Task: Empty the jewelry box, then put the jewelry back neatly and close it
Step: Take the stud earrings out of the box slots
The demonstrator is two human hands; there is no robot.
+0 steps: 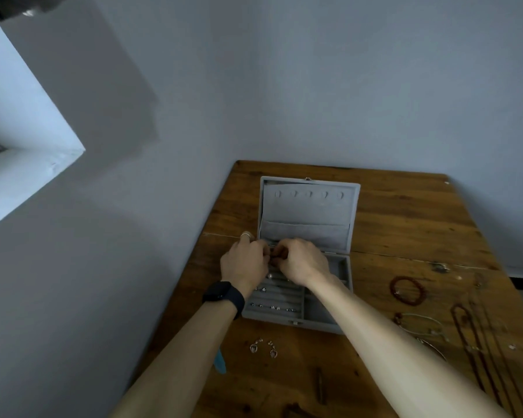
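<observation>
A grey velvet jewelry box (341, 322) lies open on the wooden table (405, 224), its lid (307, 212) flat behind the tray. Small earrings and rings sit in the tray's slotted rows (274, 307). My left hand (244, 262) and my right hand (304, 260) meet over the back left of the tray, fingers pinched together on a small dark piece of jewelry (274, 257) that is mostly hidden. A pair of drop earrings (263, 348) lies on the table in front of the box.
To the right on the table lie a dark red bead bracelet (406, 290), a thin pale bangle (421, 325), and several long necklaces (477, 342). A blue object (220, 362) sticks out at the table's left edge. Walls stand close behind and left.
</observation>
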